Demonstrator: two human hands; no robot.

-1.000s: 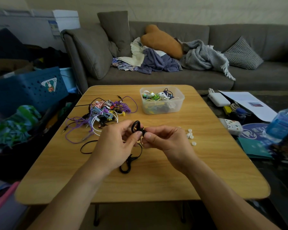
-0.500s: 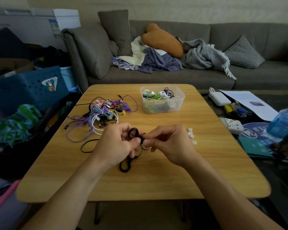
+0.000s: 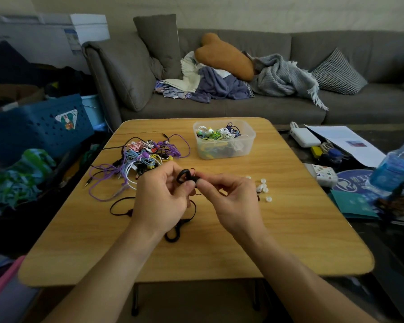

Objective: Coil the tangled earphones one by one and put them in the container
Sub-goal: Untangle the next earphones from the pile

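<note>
No legible text showing anywhere; print on the white paper sheet (image 3: 345, 141), blue bottle label (image 3: 397, 166) and round blue pad (image 3: 350, 183) is staying too blurred.

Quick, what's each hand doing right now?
Left hand: closed, pinching the black earphones.
Right hand: closed, pinching the same black earphones.

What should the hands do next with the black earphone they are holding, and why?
Probably keep winding. Both the left hand and right hand pinch a small loop of the black earphones, but much of its cord still trails loose on the table, so it seems not ready for the container.
</note>
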